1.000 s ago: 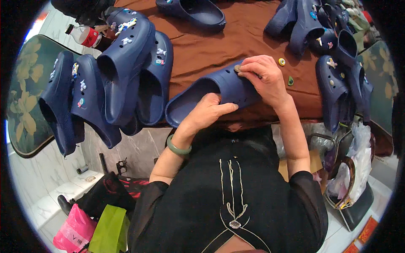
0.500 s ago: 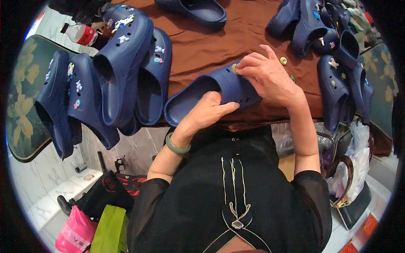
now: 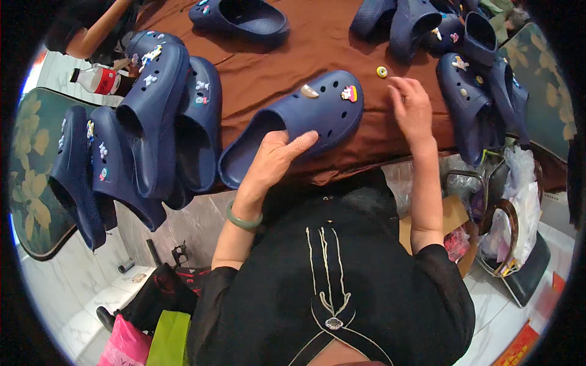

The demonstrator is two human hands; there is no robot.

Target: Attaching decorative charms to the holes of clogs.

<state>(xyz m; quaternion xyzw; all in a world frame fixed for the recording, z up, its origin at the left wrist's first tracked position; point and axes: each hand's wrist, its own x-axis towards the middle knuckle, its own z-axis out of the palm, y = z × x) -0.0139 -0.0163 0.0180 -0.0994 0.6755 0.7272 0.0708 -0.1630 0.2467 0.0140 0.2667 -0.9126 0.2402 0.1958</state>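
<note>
A navy clog lies at the near edge of the cloth, toe to the upper right. My left hand grips it, fingers inside the opening and thumb on the upper. A pale half-round charm and a pink, yellow and white charm sit on the clog's upper. To the right, apart from the clog, my right hand hovers over the cloth with fingers loosely bent and apart, and nothing shows in it. Just beyond its fingertips lies a round yellow charm.
Decorated navy clogs crowd the left side, and more clogs stand at the right. A single clog lies at the far side of the brown cloth. Another person's arm shows at upper left, beside a bottle.
My right hand has let go of the clog's upper and moved right, toward the yellow charm. The clog's toe with its colourful charm is now uncovered. My left hand keeps its grip.
</note>
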